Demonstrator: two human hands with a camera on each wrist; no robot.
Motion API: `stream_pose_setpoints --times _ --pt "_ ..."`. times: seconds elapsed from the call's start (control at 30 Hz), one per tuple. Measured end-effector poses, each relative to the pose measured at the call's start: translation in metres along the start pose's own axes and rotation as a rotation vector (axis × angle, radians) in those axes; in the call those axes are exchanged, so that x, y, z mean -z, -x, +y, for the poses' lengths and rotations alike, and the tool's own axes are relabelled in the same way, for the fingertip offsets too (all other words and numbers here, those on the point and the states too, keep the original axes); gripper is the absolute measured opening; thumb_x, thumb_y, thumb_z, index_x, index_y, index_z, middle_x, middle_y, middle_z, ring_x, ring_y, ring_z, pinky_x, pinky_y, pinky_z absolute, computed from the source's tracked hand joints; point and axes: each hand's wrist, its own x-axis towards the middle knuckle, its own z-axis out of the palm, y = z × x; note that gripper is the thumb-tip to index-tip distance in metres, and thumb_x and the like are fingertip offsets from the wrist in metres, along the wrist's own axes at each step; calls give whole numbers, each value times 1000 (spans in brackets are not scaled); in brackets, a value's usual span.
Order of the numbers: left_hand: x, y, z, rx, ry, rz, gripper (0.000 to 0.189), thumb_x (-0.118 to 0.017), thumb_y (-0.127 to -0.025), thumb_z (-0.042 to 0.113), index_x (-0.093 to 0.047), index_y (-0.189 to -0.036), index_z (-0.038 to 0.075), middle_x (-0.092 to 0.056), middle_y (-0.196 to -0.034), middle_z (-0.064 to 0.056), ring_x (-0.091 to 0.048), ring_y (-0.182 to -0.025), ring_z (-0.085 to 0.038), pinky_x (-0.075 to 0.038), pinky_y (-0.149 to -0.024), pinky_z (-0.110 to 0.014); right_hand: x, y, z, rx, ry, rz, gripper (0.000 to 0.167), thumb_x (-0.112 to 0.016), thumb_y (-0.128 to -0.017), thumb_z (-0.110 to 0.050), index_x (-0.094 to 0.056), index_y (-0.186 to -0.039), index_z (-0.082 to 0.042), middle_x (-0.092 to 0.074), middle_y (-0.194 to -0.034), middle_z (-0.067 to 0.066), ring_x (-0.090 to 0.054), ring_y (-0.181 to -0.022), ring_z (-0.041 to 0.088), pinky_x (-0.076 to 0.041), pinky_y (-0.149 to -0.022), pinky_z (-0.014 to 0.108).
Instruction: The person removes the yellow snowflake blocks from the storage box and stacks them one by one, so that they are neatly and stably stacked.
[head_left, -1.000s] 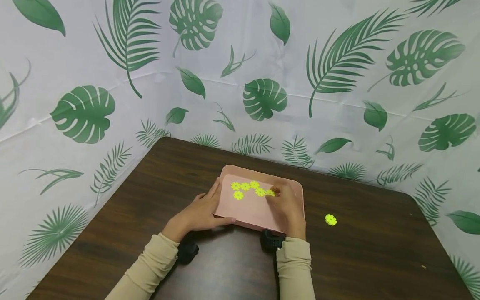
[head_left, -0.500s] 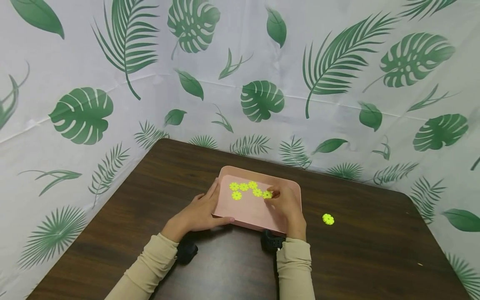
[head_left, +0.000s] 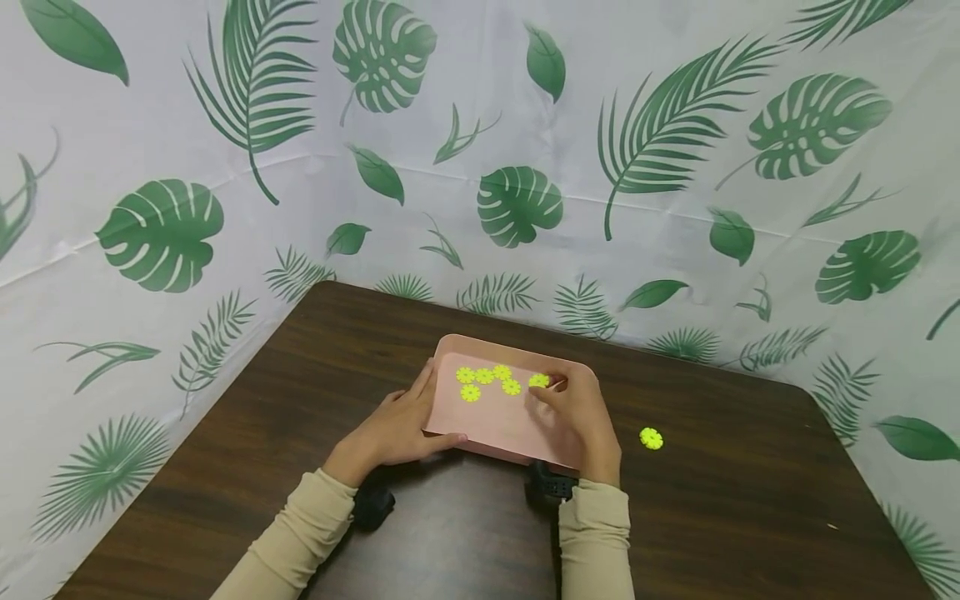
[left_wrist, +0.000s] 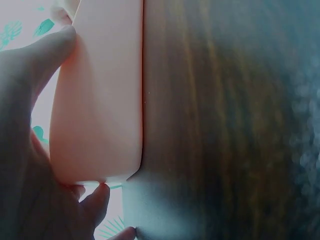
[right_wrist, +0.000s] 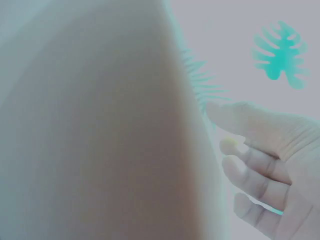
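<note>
A shallow pink tray (head_left: pixel 495 423) stands on the table, with several yellow flower-shaped discs (head_left: pixel 511 387) inside it towards the back left. My left hand (head_left: pixel 401 425) holds the tray's near left corner, thumb on the front rim and fingers along the left side. In the left wrist view, the thumb and fingers of that hand wrap the pink wall (left_wrist: pixel 100 100). Over the tray's right part, my right hand (head_left: pixel 581 408) pinches one yellow flower-shaped disc (head_left: pixel 538 381) between thumb and fingertips. The right wrist view shows the curled fingers (right_wrist: pixel 260 185); the disc is mostly hidden there.
Another yellow flower-shaped disc (head_left: pixel 651 438) lies on the dark wooden table (head_left: pixel 720 500) to the right of the tray. Behind the table hangs a white leaf-patterned cloth (head_left: pixel 420 200). Black wrist devices (head_left: pixel 551 483) sit under both wrists.
My right hand has shifted the pinched disc slightly away from the neighbouring disc, leaving a wider gap between them. My left hand has stayed on the tray. The head view has turned slightly.
</note>
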Motion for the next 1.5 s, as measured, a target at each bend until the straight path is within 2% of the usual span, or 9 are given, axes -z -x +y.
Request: stream_pose_setpoints --times 0.13,0.3,0.5,0.63,0.8,0.97,1.1,1.27,1.5 --pt "-2 0 -1 10 -7 14 117 -59 -92 71 -6 -163 -6 1 -172 -20 -37 -149 -34 -30 -114 -64 18 8 -8 5 22 61 35 -83 -90 -16 -73 -119 0 -67 -91 11 -61 -86 27 -52 -72 34" --pt "-2 -1 -2 5 4 24 117 -61 -92 70 -7 -162 -7 1 -172 -20 -38 -149 -35 -31 -114 -64 41 19 -11 12 24 149 36 -83 -90 -18 -72 -119 1 -69 -96 15 -62 -89 28 -52 -74 33" --pt "-1 -1 -1 7 11 18 119 -61 -91 71 -6 -163 -6 1 -172 -20 -39 -148 -35 -30 -114 -65 66 33 0 -25 53 244 36 -83 -91 -17 -72 -119 2 -69 -97 16 -61 -87 26 -49 -72 24" --pt "-2 -2 0 6 23 2 119 -62 -90 71 -6 -163 -6 2 -172 -19 -36 -150 -36 -28 -114 -66 79 44 14 -62 78 282 36 -82 -92 -20 -72 -119 2 -69 -95 15 -61 -86 25 -48 -72 24" --pt "-1 -3 0 -6 40 5 120 -63 -90 70 -5 -163 -6 2 -172 -20 -33 -151 -34 -28 -114 -66 92 54 32 -126 89 272 41 -78 -95 -26 -70 -123 2 -69 -99 16 -62 -91 26 -48 -75 25" --pt "-2 -3 -2 -11 36 7 120 -61 -90 72 -5 -162 -6 4 -172 -21 -31 -152 -35 -28 -114 -67 103 61 51 -189 86 284 42 -76 -97 -28 -69 -125 2 -69 -102 16 -62 -93 26 -47 -72 23" --pt "-1 -2 -5 -5 39 21 120 -62 -90 71 -5 -163 -6 4 -172 -21 -31 -152 -36 -28 -113 -68 106 64 67 -238 64 281 43 -77 -96 -29 -69 -124 3 -69 -103 17 -60 -90 23 -46 -67 22" --pt "-1 -3 -6 -17 47 16 120 -60 -91 71 -4 -162 -7 5 -172 -21 -27 -154 -36 -28 -113 -68 109 71 91 -312 43 272 45 -79 -95 -31 -70 -122 3 -68 -104 15 -58 -89 18 -46 -67 21" --pt "-2 -5 -3 -23 51 1 118 -61 -92 69 -4 -162 -7 5 -171 -21 -24 -155 -35 -27 -113 -68 105 81 116 -385 -6 187 47 -79 -95 -30 -69 -126 3 -67 -109 14 -57 -91 19 -47 -69 25"
